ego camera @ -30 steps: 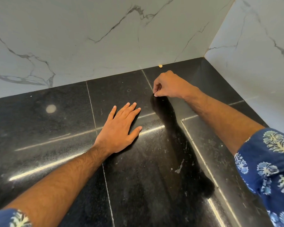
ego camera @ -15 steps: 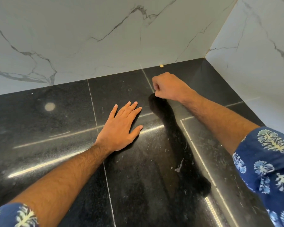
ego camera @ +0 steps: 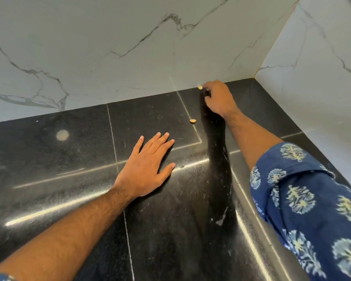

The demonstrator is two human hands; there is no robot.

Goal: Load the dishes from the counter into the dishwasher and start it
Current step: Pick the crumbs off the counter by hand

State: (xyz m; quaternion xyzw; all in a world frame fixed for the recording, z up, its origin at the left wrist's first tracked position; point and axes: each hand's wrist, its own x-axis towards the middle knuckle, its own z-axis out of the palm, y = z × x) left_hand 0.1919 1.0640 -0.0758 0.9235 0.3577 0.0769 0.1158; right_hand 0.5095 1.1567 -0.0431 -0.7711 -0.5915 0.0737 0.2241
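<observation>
- Our left hand [ego camera: 145,169] lies flat and released on the black stone surface [ego camera: 49,159], palm down, fingers straight and slightly spread, pointing toward the far wall.
- Our right hand [ego camera: 219,100] reaches to the far edge of the surface, where it meets the white marble wall [ego camera: 109,47]. Its fingers are curled, and the fingertips [ego camera: 205,85] sit right at a small pale crumb [ego camera: 200,87] lying against the base of the wall. We cannot tell whether the fingers actually pinch it or only touch it.
- A second pale crumb [ego camera: 193,120] lies on the surface nearer to us, between the two hands and just left of the right forearm.
- A blue floral sleeve [ego camera: 304,209] covers the right upper arm at the near right.
- A round pale spot [ego camera: 62,135] marks the surface at the left.
- No dishes or dishwasher are in sight here.
</observation>
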